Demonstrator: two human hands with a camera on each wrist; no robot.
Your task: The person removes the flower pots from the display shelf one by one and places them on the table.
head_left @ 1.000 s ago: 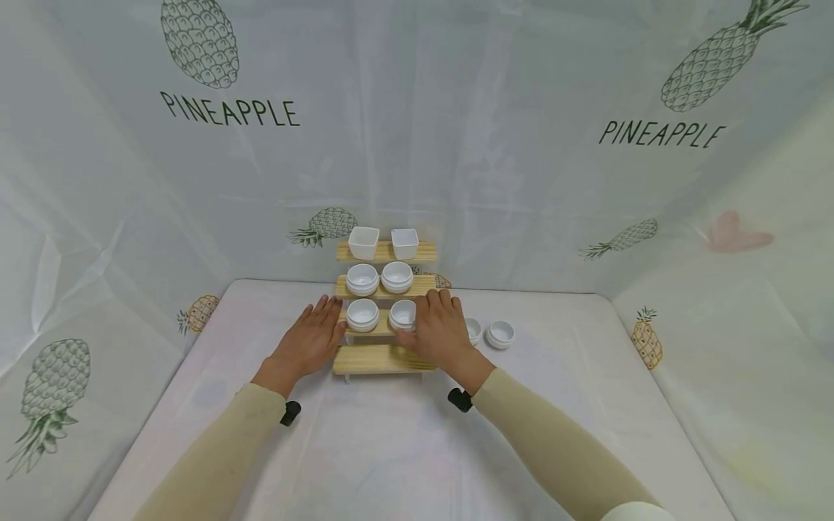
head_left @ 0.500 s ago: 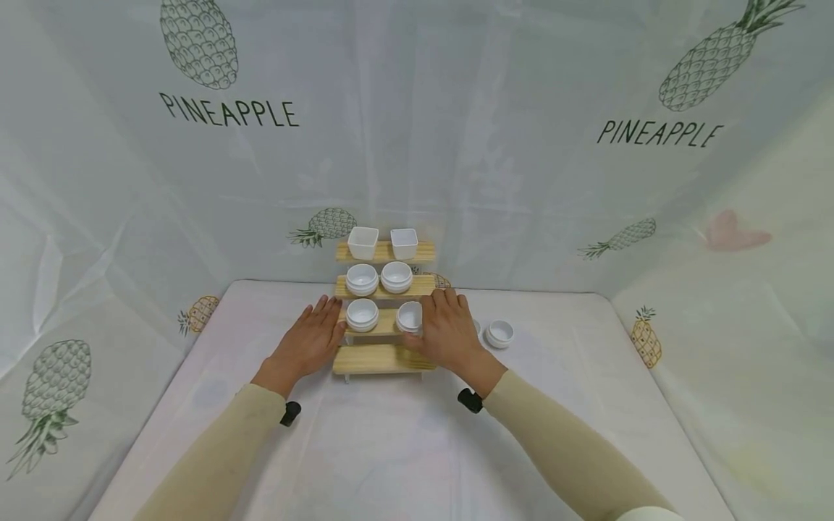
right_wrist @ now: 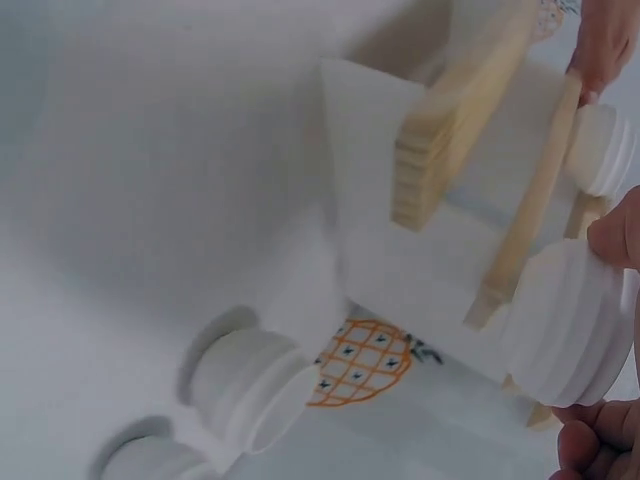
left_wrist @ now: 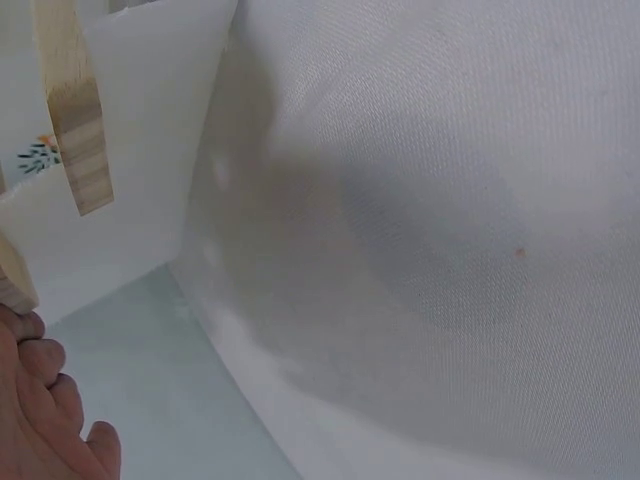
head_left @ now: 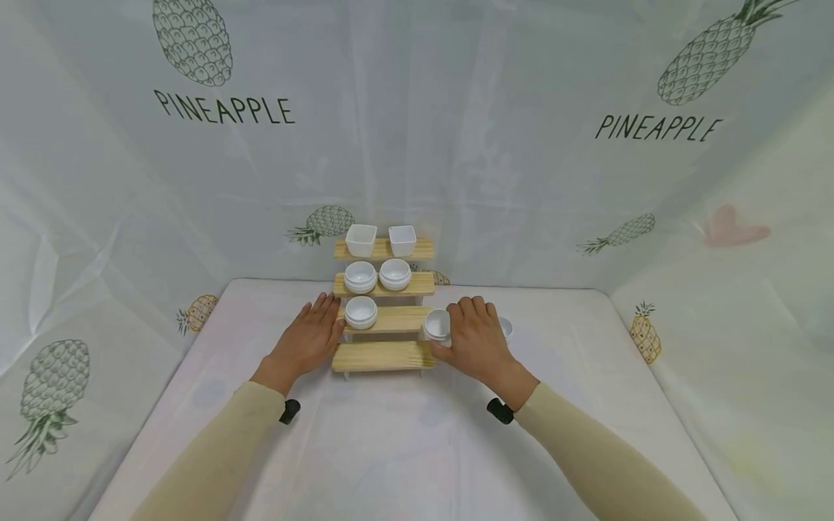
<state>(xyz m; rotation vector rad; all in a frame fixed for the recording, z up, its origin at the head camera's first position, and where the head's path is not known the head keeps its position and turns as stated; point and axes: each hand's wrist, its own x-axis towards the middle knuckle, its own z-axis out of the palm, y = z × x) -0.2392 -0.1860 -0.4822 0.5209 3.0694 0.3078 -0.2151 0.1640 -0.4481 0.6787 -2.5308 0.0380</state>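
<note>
One white round ribbed bowl (head_left: 436, 324) is in my right hand (head_left: 481, 340), thumb on the near side, fingers on the far side, grasping it by the wall. It's just off the right end of the second-nearest tier on the pale wooden four-tier stand (head_left: 384, 356); can't tell if it touches that edge. My left hand (head_left: 306, 336) grasps nothing: fingers extended along the stand's left side, seemingly touching the wood.

To do this well, I'd make the left hand a light brace, no shoving, since a bump could rattle the white round bowl (head_left: 360, 312) left on that tier and the two white square bowls (head_left: 361, 240) (head_left: 402, 240) on the far top tier. Right hand: level bowl, even pinch, wrist quiet near the tier ends.

Main hazard, I judge, is on the right. Two small white round cups (right_wrist: 255, 385) (right_wrist: 155, 462) stand on the white cloth-covered table (head_left: 391, 449); the head view shows only part of one past my hand, so I'd check the right wrist view for room. If setting down, I'd lower straight, base flat, then loosen thumb and fingers together so the rim doesn't drag.
</note>
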